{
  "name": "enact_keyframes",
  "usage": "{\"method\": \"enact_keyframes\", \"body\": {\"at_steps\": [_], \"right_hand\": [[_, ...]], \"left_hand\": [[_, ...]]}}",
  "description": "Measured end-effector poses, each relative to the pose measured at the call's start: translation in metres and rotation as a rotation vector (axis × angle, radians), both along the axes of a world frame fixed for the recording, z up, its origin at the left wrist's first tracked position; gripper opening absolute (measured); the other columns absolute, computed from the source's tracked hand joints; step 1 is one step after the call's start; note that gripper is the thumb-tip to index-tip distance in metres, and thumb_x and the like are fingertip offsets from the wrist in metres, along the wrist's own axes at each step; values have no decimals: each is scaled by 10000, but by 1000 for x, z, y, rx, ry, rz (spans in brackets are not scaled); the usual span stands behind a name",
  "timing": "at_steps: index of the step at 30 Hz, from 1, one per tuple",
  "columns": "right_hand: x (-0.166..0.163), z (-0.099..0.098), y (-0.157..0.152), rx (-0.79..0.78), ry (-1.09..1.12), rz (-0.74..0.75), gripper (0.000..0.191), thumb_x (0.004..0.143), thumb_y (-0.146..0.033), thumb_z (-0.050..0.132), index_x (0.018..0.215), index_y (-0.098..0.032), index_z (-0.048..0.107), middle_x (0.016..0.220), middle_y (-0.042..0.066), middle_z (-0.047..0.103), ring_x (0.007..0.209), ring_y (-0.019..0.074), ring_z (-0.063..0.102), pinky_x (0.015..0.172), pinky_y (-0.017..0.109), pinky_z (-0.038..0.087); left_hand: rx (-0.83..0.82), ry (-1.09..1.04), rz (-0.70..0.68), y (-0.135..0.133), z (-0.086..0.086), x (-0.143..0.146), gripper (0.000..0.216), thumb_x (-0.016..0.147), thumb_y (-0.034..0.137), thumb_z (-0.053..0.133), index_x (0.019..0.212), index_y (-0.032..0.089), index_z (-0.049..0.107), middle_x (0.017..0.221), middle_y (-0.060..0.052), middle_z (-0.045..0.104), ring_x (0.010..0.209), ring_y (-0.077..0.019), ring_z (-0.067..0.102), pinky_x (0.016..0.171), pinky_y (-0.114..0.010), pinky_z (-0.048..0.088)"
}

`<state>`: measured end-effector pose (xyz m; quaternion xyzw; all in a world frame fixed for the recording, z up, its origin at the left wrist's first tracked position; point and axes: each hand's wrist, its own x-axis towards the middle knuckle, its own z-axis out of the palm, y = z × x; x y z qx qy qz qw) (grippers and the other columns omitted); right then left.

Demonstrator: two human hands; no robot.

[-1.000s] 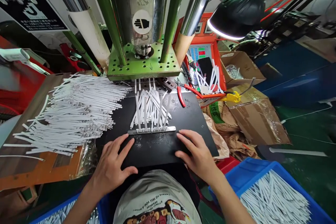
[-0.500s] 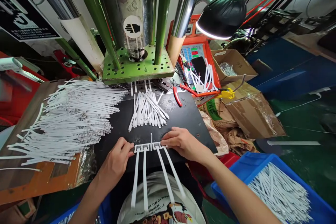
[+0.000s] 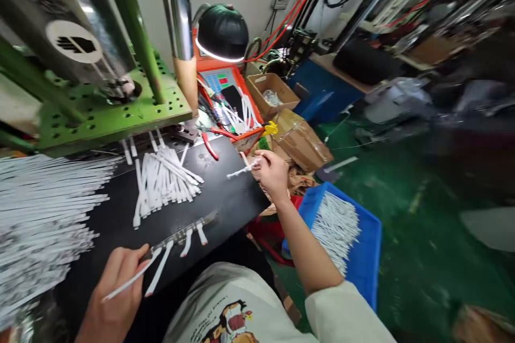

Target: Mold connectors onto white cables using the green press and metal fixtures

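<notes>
1. Left hand [image 3: 110,278], as I view it through the head camera; thumb and fingers pinched on the near left end of the narrow bar [image 3: 177,237]; the bar slants away rightward from that grip, over the near edge of the black tabletop [image 3: 229,193];
2. Four white strips [image 3: 160,269], attached along the bar; ends pointing back toward the wearer; the nearest crosses in front of the left fingers;
3. Right hand [image 3: 272,176], well apart from the left, farther out and to its right; fingers closed on a thin, knobbly white piece [image 3: 240,172], which juts leftward from the fingertips above the tabletop's right side; I cannot make out its exact form;
4. Loose heap of white strips [image 3: 167,182], on the tabletop, beyond the bar and left of the right-hand grip;
5. Large pile of white strips [image 3: 44,214], left of and beyond the left-hand grip; partly blurred to me;
6. Red-handled pliers [image 3: 210,146], beyond the bar, left of and farther than the right-hand grip;
7. Green perforated plate [image 3: 116,112] of the press, beyond the loose heap;
8. Red control box [image 3: 246,139], just beyond the right-hand grip; dark phone [image 3: 231,96] and white pieces in it;
9. Blue bin [image 3: 372,257], right of and nearer than the right-hand grip; white strips inside
</notes>
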<state>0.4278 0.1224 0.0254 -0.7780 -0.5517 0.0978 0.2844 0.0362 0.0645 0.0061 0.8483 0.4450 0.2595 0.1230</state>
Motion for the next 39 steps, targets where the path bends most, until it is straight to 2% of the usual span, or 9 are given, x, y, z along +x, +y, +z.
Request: {"method": "enact_keyframes", "body": {"at_steps": [4, 7, 13, 16, 20, 26, 32, 35, 39], "right_hand": [[68, -6, -54, -139, -158, -220, 347, 933, -166, 355, 968, -102, 694, 834, 150, 689, 792, 252, 679, 752, 338, 511], [59, -4, -71, -170, -187, -148, 254, 924, -194, 468, 949, -113, 708, 901, 171, 679, 901, 284, 662, 838, 390, 495], [-61, 11, -62, 199, 168, 799, 281, 971, -213, 508, 1214, -256, 641, 1014, 64, 648, 883, 148, 640, 758, 249, 524], [-114, 17, -60, 375, 317, 990, 305, 963, -151, 473, 1184, -268, 649, 932, 53, 620, 784, 129, 622, 652, 223, 515], [-115, 23, -38, 314, 409, 825, 179, 951, -205, 502, 952, -217, 681, 811, 45, 642, 730, 154, 618, 634, 246, 501], [-64, 21, 66, -145, -20, 635, 440, 877, -475, 505, 534, -212, 425, 447, -30, 403, 434, 121, 396, 448, 245, 282], [-95, -2, 93, -128, -383, 656, 296, 904, -362, 443, 959, -183, 673, 845, 83, 721, 725, 230, 649, 618, 305, 411], [-108, -7, 82, -10, -431, 753, 344, 941, -276, 394, 1077, -122, 670, 956, 134, 716, 859, 257, 670, 706, 326, 460], [-120, 10, 73, 29, -574, 702, 300, 958, -286, 456, 1114, -142, 668, 926, 112, 680, 709, 238, 647, 572, 315, 425]], "left_hand": [[58, -26, 32, -2, -7, 1, 259, 971, 360, 444, 1075, 232, 645, 894, -71, 607, 787, -218, 611, 702, -336, 561], [90, 5, 111, -8, 7, 8, 273, 975, 365, 484, 1177, 247, 625, 971, -73, 597, 838, -215, 612, 771, -348, 542], [-6, -206, -66, -9, 40, 34, 331, 970, 156, 505, 1270, 247, 612, 962, -49, 627, 811, -127, 629, 695, -220, 516], [-38, -323, -98, -4, 41, 43, 254, 970, 170, 507, 1144, 204, 689, 784, -33, 620, 690, -111, 596, 609, -206, 489], [-98, -391, 123, 9, 48, 53, 280, 988, 293, 490, 904, 174, 729, 704, -33, 600, 638, -119, 577, 583, -222, 459], [-308, 181, 474, 76, 60, 52, 347, 988, 317, 480, 730, 145, 634, 696, -42, 595, 669, -163, 609, 618, -256, 436], [-342, 264, 444, 98, 45, 64, 303, 976, 366, 518, 975, 85, 634, 920, -124, 634, 787, -229, 663, 641, -295, 480], [-331, 278, 353, 80, 51, 65, 339, 987, 397, 493, 1092, 92, 596, 971, -106, 624, 836, -214, 649, 670, -286, 489], [-150, 396, 352, 44, 65, 29, 145, 969, 180, 502, 1090, 151, 576, 976, -70, 611, 875, -208, 601, 729, -310, 479]]}}
